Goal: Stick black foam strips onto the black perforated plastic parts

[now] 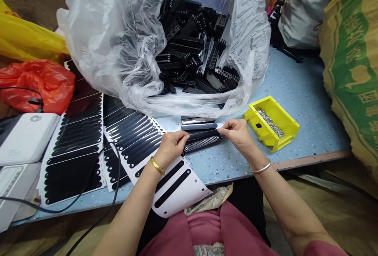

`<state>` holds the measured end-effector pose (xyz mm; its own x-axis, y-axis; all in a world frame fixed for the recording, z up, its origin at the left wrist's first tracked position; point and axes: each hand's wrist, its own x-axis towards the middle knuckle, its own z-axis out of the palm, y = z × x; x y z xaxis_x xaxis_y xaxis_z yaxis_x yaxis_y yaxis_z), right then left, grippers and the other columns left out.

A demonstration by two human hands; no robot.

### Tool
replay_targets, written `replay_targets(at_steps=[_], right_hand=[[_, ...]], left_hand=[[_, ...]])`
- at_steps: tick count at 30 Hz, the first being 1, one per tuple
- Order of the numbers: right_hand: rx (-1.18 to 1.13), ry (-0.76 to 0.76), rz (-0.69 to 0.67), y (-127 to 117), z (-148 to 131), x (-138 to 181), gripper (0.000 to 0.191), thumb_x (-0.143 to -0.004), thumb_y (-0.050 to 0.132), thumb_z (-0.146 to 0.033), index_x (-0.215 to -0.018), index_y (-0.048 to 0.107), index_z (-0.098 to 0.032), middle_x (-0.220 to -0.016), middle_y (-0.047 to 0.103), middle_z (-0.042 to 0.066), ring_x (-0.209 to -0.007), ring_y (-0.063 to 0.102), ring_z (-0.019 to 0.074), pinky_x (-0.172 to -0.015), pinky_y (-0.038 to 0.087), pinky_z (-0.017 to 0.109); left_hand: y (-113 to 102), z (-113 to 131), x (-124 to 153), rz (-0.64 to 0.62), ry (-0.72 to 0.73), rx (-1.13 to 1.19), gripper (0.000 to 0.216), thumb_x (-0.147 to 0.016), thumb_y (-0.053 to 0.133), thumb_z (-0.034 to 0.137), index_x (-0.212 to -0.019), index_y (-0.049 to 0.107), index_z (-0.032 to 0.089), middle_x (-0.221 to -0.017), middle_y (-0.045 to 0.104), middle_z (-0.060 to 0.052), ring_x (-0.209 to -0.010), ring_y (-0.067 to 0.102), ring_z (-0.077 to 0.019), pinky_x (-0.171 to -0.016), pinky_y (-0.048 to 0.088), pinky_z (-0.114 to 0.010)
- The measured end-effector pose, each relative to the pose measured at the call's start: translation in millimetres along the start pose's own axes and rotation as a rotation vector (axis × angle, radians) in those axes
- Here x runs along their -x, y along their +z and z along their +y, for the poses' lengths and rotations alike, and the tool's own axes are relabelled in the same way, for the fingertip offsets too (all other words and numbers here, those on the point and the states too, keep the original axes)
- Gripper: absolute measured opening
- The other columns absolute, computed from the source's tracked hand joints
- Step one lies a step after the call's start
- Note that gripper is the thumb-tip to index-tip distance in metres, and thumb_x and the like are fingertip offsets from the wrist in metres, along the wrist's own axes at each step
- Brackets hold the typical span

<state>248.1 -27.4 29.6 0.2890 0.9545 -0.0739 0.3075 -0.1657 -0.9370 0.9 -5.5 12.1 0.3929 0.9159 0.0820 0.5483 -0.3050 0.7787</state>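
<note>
My left hand (pixel 171 146) pinches the left end of a long black perforated plastic part (pixel 203 142) just above the table edge. My right hand (pixel 236 133) pinches the right end of a black strip sticker (pixel 202 133) lying along the top of that part. Both hands are closed. A white backing sheet (pixel 177 187) with long black stickers lies under my left wrist. Two finished dark parts (pixel 198 123) lie just behind my hands.
A big clear plastic bag (pixel 118 51) full of black parts stands behind. A yellow bin (pixel 270 122) of small metal pieces sits right. More sticker sheets (pixel 76 146) lie left, beside white boxes (pixel 23 138), a cable, red and yellow bags. A woven sack (pixel 351 63) stands far right.
</note>
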Motion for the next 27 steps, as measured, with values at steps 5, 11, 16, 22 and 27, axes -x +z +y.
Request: replay_targets(at_steps=[5,11,16,22,27], right_hand=[[0.102,-0.012,-0.005,-0.3,4.0,-2.9,0.015,-0.058,0.070,-0.024,-0.047,0.063,-0.018,-0.046,0.057,-0.001,-0.046,0.045,0.0112,-0.045,0.034,0.025],[0.249,-0.039,0.014,0.9,5.6,-4.6,0.018,-0.060,0.070,-0.020,-0.045,0.060,-0.019,-0.042,0.053,-0.003,-0.043,0.044,0.0104,-0.046,0.033,0.025],[0.328,-0.067,0.013,1.9,4.9,-4.6,0.017,-0.062,0.070,-0.021,-0.047,0.061,-0.018,-0.043,0.054,-0.002,-0.044,0.046,0.0114,-0.046,0.033,0.025],[0.353,-0.051,0.026,2.6,2.2,-4.0,0.016,-0.060,0.069,-0.021,-0.046,0.061,-0.017,-0.042,0.053,-0.002,-0.043,0.045,0.0107,-0.045,0.032,0.024],[0.345,-0.038,0.007,2.6,4.5,-5.9,0.016,-0.061,0.067,-0.021,-0.047,0.060,-0.017,-0.042,0.054,-0.002,-0.042,0.045,0.0106,-0.043,0.033,0.023]], left_hand=[[0.2,-0.6,0.3,-0.008,-0.006,0.016,0.018,-0.089,0.058,0.024,-0.079,0.073,0.021,-0.053,0.066,0.004,-0.050,0.062,-0.0122,-0.058,0.045,-0.023],[2.0,-3.3,0.4,-0.013,-0.013,0.031,0.019,-0.089,0.057,0.025,-0.079,0.072,0.021,-0.052,0.064,0.004,-0.050,0.062,-0.0124,-0.056,0.044,-0.023],[2.0,-4.1,0.2,-0.020,-0.016,0.034,0.019,-0.089,0.057,0.026,-0.080,0.072,0.020,-0.052,0.064,0.004,-0.049,0.062,-0.0122,-0.056,0.044,-0.022],[0.7,-2.1,0.4,-0.018,-0.032,0.036,0.019,-0.089,0.057,0.028,-0.081,0.073,0.020,-0.056,0.067,0.003,-0.053,0.064,-0.0131,-0.057,0.045,-0.022],[1.5,-2.5,0.4,-0.023,-0.036,0.039,0.020,-0.089,0.057,0.028,-0.080,0.073,0.020,-0.054,0.066,0.003,-0.054,0.064,-0.0137,-0.057,0.045,-0.022]])
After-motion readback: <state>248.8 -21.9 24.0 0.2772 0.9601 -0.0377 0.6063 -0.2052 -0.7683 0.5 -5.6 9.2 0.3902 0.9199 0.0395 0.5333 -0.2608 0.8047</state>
